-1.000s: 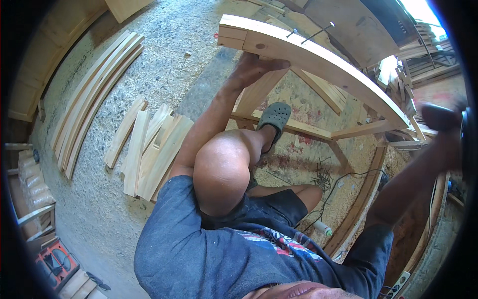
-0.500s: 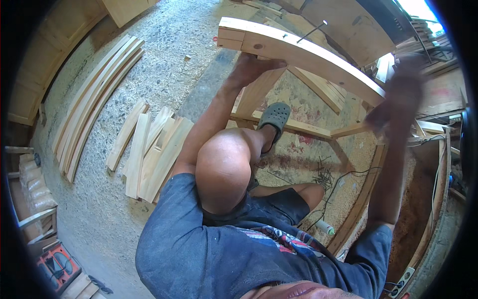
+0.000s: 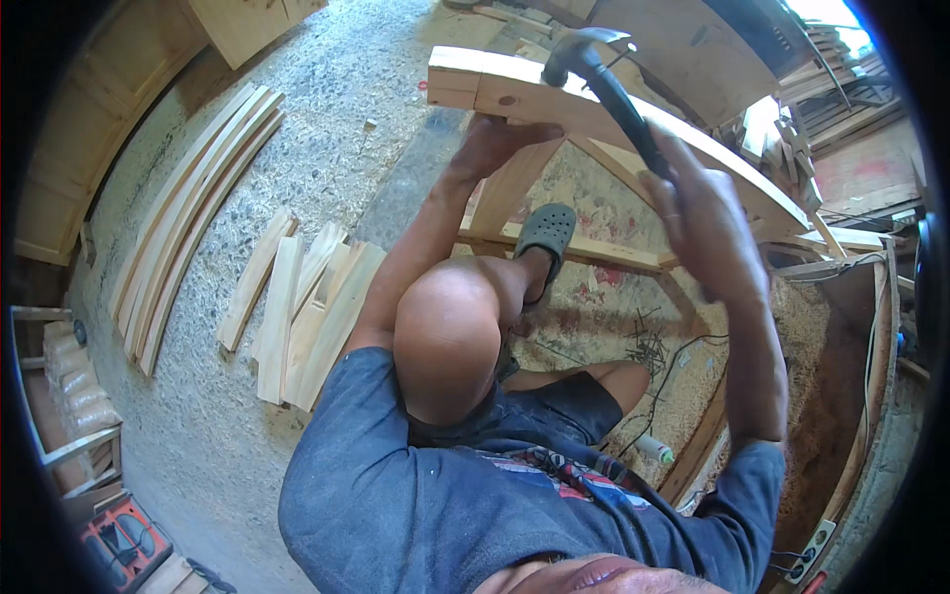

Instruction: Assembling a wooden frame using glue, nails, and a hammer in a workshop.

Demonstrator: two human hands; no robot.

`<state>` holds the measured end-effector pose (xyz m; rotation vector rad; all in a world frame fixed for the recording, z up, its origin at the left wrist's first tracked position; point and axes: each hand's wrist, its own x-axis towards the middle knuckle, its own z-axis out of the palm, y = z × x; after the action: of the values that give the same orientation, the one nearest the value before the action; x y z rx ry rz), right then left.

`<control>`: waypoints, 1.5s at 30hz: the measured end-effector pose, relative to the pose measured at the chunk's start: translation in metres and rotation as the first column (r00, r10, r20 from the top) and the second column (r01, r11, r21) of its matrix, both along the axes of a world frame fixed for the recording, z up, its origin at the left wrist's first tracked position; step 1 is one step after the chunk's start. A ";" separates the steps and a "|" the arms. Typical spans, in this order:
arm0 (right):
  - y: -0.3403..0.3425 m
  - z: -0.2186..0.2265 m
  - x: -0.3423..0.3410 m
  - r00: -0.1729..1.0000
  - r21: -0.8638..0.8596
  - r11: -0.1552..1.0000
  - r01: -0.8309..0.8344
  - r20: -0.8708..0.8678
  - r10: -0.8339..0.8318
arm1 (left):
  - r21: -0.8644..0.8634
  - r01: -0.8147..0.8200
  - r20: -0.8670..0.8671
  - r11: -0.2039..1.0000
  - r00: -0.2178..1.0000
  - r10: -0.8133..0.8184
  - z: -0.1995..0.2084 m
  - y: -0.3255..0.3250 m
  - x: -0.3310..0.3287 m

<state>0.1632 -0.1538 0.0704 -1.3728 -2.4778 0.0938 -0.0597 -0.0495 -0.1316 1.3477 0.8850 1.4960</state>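
A curved wooden frame (image 3: 594, 109) lies across the sawdust floor. Under its near edge, the left hand (image 3: 500, 139) presses with fingers curled against it. Above the frame, the right hand (image 3: 698, 208) wraps tightly round a hammer (image 3: 604, 84).

Open air above the curved beam (image 3: 633, 119); raised knee (image 3: 450, 327) blocks below.

— The beam (image 3: 515, 94)?
— Pale bare wood, planed smooth and matt, like the slats (image 3: 307, 307) on the rough, gritty floor (image 3: 327, 109).
— And the hammer (image 3: 604, 84)?
— Dark metal head with a dull sheen, black handle. The shoe (image 3: 544, 233) looks like matt grey plastic.
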 end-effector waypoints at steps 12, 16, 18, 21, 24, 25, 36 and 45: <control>-0.056 -0.047 0.124 0.852 0.147 0.969 0.197 -0.514 -0.096 | -0.254 -0.101 -0.483 0.962 0.875 -0.035 0.036 -0.048 -0.095; -0.044 -0.095 0.138 0.942 0.000 0.991 0.134 -0.311 -0.127 | 0.480 -0.228 -0.579 0.847 0.643 0.501 0.137 -0.068 -0.084; -0.025 -0.114 0.134 0.991 0.171 0.985 -0.022 -0.124 0.044 | 0.670 -0.111 -0.610 0.734 0.482 0.629 0.147 -0.034 -0.055; -0.011 -0.123 0.111 0.986 0.218 0.967 -0.127 0.132 0.100 | 0.623 0.216 -0.767 0.752 -0.017 0.641 0.140 -0.009 -0.032; 0.001 -0.125 0.097 0.944 0.253 0.926 -0.281 0.248 0.219 | 0.397 0.061 -0.912 0.916 -0.089 0.401 0.147 -0.007 -0.027; 0.003 -0.124 0.090 0.936 0.279 0.909 -0.311 0.258 0.241 | 0.415 0.075 -0.903 0.907 -0.088 0.420 0.147 -0.006 -0.029; 0.046 -0.108 0.068 0.892 0.354 0.821 -0.447 0.240 0.382 | 0.450 0.104 -0.887 0.887 -0.068 0.457 0.149 -0.008 -0.028; 0.037 -0.099 0.081 0.937 0.091 0.934 -0.345 0.096 0.337 | 0.485 0.126 -0.872 0.866 -0.003 0.489 0.142 -0.009 -0.027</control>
<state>0.2442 -0.1164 -0.0284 -0.9078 -2.7212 -0.0179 -0.0865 -0.0585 0.0108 2.9177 1.7233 0.5819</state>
